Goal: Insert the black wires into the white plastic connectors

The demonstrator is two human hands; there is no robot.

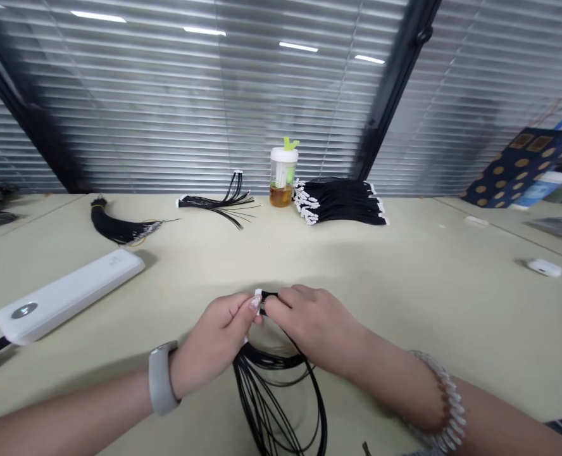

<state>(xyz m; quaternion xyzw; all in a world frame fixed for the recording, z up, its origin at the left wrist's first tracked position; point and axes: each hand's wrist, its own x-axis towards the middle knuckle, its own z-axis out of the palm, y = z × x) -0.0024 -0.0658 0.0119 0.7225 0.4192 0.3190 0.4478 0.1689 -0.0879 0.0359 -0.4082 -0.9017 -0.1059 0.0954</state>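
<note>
Presently, left hand (221, 329) pinches white plastic connector (259, 294) between closed fingertips, right hand (316, 320) curls round its slim black wires (274, 362), seemingly unfinished, inside far edge of pale cream surface (428, 266), where white-tipped black cables (345, 201) lie apparently finished.

I look through a single head-worn camera, facing forward and down across the surface (433, 272); the left hand (219, 335) and right hand (316, 323) sit near, low in view, with blinds (167, 101) filling the top.
</note>
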